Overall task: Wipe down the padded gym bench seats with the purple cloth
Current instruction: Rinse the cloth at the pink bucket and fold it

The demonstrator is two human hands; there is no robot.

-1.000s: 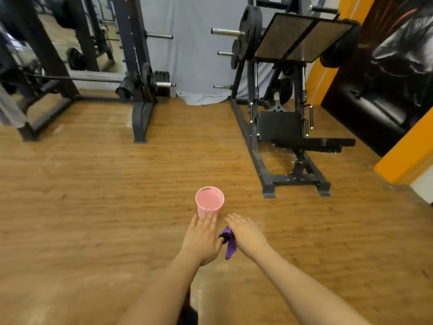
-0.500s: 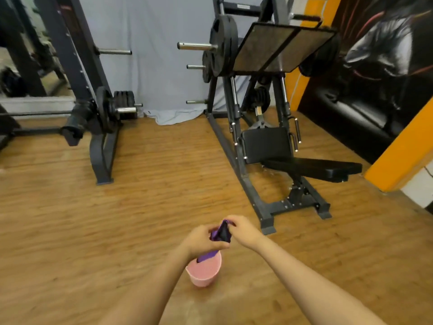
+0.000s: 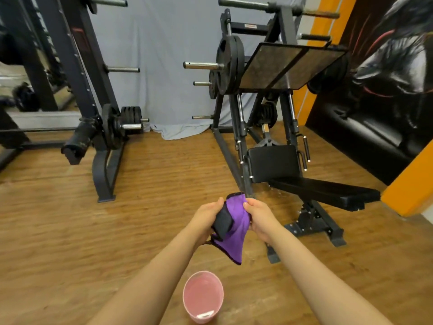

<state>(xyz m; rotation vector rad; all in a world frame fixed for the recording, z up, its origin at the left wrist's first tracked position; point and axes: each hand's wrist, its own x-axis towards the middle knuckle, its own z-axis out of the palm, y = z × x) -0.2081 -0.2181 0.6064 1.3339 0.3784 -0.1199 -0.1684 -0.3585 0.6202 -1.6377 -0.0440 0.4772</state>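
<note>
Both hands hold the purple cloth (image 3: 235, 228) up in front of me, above the floor. My left hand (image 3: 207, 218) grips its left side, where a black strap part bunches. My right hand (image 3: 260, 218) pinches the cloth's upper right edge, and the lower corner hangs free. The leg-press machine stands ahead to the right, with a black padded seat back (image 3: 273, 164) and a long black padded bench seat (image 3: 328, 190). Neither hand touches the padding.
A pink bucket (image 3: 203, 295) sits on the wooden floor just below my forearms. A squat rack with weight plates (image 3: 112, 127) stands at the left. The footplate (image 3: 290, 66) of the leg press hangs overhead. An orange pillar (image 3: 412, 184) borders the right.
The cloth has come up out of the pink bucket and been spread between both hands. The view has moved closer to the leg press, so the bucket now lies lower in view.
</note>
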